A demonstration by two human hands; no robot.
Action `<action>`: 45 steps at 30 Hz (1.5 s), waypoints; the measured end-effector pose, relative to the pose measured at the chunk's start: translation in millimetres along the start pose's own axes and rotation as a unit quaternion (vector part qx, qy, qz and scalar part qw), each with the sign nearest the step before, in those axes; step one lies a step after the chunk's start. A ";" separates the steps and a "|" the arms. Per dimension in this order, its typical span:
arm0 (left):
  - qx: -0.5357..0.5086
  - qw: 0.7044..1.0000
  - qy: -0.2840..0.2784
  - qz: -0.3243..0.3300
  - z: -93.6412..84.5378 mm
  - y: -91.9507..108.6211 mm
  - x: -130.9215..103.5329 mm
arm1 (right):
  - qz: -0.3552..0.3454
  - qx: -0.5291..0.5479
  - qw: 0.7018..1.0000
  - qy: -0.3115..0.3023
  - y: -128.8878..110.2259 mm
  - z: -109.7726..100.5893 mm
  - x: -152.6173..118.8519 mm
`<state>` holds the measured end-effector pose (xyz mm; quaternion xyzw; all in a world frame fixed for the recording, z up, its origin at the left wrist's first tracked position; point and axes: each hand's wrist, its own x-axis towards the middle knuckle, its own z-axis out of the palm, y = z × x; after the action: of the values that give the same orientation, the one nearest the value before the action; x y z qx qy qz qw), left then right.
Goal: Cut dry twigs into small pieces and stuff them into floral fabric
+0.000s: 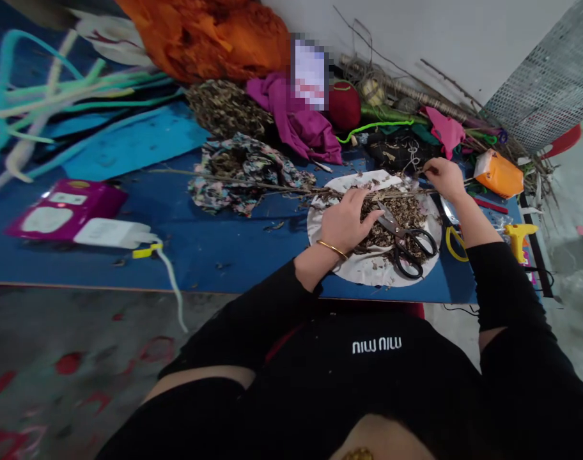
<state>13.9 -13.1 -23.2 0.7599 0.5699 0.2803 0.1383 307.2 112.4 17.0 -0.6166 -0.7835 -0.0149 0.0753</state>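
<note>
Several long thin twigs [272,184] run sideways over a round white sheet [315,223] strewn with dry brown leaf bits [416,207]. My left hand [344,220] is bent over the twigs near the middle of their length, its thumb held apart below. To the right, my right hand [445,179] has its fingers pinched together just above the twigs' right part; what lies between the fingertips is too small to make out. Black-handled scissors [401,237] lie on the leaf bits, their blades beside my left thumb.
Floral cloth [253,172], purple cloth [296,121] and orange material [215,38] fill the back. A purple box [75,211] lies left. On the right are an orange packet [498,174], a yellow glue gun [520,239] and yellow-handled scissors [455,244]. The blue table's front edge [253,292] is near my body.
</note>
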 end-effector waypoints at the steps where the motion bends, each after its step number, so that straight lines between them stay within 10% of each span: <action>1: -0.004 1.000 0.001 -0.004 -0.2 0.3 0.2 | 0.006 0.033 0.999 0.013 1.1 -3.9 -3.8; 10: 0.018 0.999 -0.033 -0.023 -6.1 6.9 1.5 | -0.101 0.137 0.985 -0.034 -29.1 -19.7 -39.2; 20: 0.052 0.995 -0.076 -0.027 -17.0 15.4 2.1 | -0.032 -0.050 0.998 -0.029 -3.7 27.0 25.7; 32: 0.051 0.994 -0.088 -0.044 -21.2 17.4 2.6 | 0.022 0.122 0.991 0.050 2.7 23.3 18.8; 45: 0.062 0.992 -0.103 -0.034 -20.9 16.9 3.4 | 0.034 0.055 0.998 -0.003 -12.1 28.3 25.9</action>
<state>15.6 -17.4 3.4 0.7721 0.5943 0.1596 0.1585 286.8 137.7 -6.6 -0.6375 -0.7623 0.0325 0.1069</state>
